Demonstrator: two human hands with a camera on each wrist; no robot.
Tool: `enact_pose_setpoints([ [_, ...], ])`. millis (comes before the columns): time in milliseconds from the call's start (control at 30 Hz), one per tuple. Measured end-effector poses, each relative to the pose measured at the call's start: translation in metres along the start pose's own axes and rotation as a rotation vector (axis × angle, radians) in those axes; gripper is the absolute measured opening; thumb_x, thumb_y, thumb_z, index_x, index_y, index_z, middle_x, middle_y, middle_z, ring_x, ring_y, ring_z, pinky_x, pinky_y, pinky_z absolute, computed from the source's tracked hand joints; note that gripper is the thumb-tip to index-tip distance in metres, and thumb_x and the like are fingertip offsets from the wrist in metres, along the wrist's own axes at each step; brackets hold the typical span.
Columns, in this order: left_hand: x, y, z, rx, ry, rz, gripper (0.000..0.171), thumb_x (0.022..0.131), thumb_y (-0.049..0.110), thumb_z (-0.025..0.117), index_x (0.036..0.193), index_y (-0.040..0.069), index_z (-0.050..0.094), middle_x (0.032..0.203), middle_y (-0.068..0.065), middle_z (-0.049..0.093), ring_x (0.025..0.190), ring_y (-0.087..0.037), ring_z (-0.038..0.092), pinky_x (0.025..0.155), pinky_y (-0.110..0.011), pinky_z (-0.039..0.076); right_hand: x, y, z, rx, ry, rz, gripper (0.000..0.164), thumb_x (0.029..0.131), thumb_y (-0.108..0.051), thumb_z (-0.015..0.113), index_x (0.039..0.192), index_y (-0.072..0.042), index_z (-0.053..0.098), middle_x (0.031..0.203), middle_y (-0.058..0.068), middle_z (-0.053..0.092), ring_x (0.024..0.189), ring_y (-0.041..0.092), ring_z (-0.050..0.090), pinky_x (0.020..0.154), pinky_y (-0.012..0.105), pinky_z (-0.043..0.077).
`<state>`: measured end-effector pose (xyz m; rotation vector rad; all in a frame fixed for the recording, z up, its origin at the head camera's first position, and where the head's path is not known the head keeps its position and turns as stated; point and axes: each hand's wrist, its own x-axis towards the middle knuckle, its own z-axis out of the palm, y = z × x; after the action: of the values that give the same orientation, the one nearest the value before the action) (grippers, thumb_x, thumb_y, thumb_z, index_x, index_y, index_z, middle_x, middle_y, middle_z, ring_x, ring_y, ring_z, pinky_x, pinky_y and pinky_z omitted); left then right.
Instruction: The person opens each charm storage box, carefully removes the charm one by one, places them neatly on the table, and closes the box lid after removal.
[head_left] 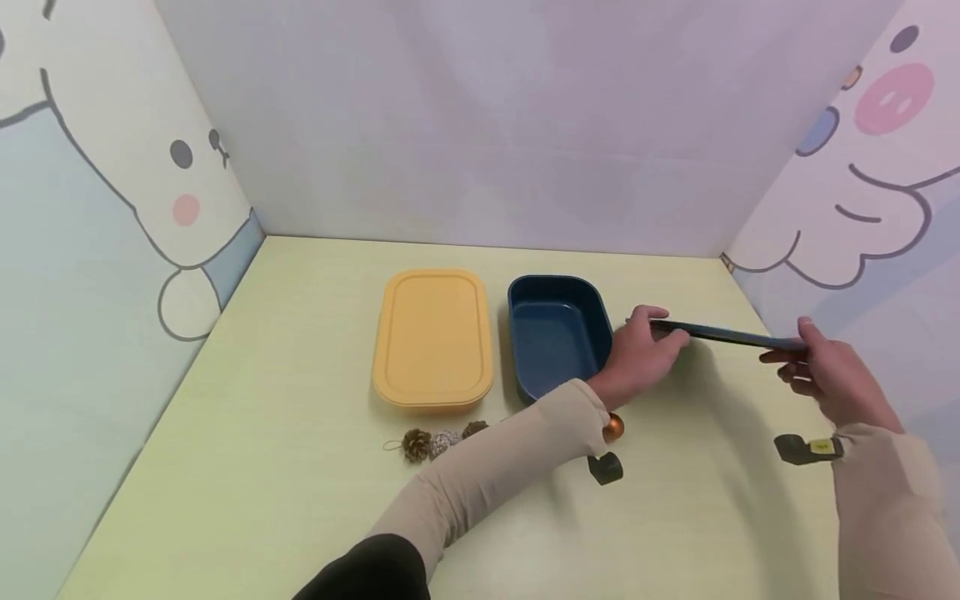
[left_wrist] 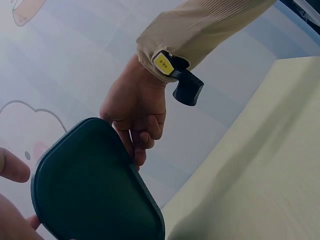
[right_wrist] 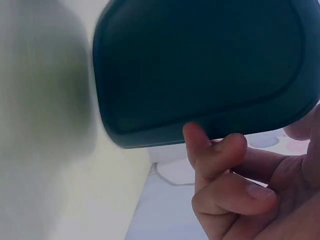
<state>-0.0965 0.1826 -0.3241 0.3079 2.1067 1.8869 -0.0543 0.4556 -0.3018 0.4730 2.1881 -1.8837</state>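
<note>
A dark blue-green lid is held up over the right part of the table, seen nearly edge-on in the head view. My left hand pinches its left end, the arm crossing in front of a dark blue open box. At the other end, my right hand grips the edge between thumb and fingers. The right wrist view shows the lid's broad face with a raised rim line and fingertips on its edge. Its rounded corners show in the left wrist view.
Left of the open box stands a yellow lidded box. Pine cones, a whitish woven ball and a shiny orange ball lie in front, partly hidden by my left sleeve. Walls with cartoon drawings enclose the table.
</note>
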Motion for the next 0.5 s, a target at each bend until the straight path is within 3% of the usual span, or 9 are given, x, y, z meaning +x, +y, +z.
enact_pose_setpoints([
  [100, 0.000, 0.000, -0.002, -0.015, 0.017, 0.013, 0.041, 0.092, 0.027, 0.065, 0.131, 0.024, 0.053, 0.106, 0.006, 0.068, 0.085, -0.001, 0.056, 0.072, -0.015, 0.046, -0.002, -0.002, 0.002, 0.112, -0.012, -0.066, 0.056, 0.107, -0.047, 0.035, 0.087, -0.015, 0.076, 0.081, -0.002, 0.077, 0.063, 0.010, 0.060, 0.056, 0.022, 0.048],
  [200, -0.001, 0.001, -0.003, -0.019, 0.022, 0.021, 0.049, 0.091, 0.028, 0.063, 0.137, 0.025, 0.048, 0.126, 0.003, 0.067, 0.102, -0.002, 0.061, 0.081, -0.016, 0.049, -0.004, -0.004, 0.003, 0.158, -0.001, -0.111, 0.059, 0.107, -0.049, 0.031, 0.088, -0.014, 0.076, 0.082, -0.001, 0.078, 0.063, 0.011, 0.061, 0.056, 0.022, 0.050],
  [333, -0.002, 0.002, -0.004, -0.020, 0.020, 0.035, 0.053, 0.091, 0.029, 0.062, 0.141, 0.027, 0.043, 0.140, 0.003, 0.061, 0.121, -0.005, 0.060, 0.093, -0.018, 0.050, -0.008, -0.006, 0.007, 0.135, 0.043, -0.125, 0.062, 0.105, -0.054, 0.030, 0.089, -0.018, 0.078, 0.082, -0.004, 0.077, 0.064, 0.011, 0.062, 0.056, 0.022, 0.050],
  [500, -0.004, 0.004, -0.006, -0.015, -0.005, 0.068, 0.056, 0.092, 0.028, 0.061, 0.143, 0.025, 0.039, 0.149, 0.009, 0.055, 0.122, -0.007, 0.058, 0.099, -0.020, 0.048, -0.012, -0.009, 0.012, 0.118, 0.086, -0.155, 0.051, 0.103, -0.057, 0.034, 0.100, -0.026, 0.075, 0.085, -0.008, 0.077, 0.068, 0.010, 0.065, 0.056, 0.022, 0.050],
])
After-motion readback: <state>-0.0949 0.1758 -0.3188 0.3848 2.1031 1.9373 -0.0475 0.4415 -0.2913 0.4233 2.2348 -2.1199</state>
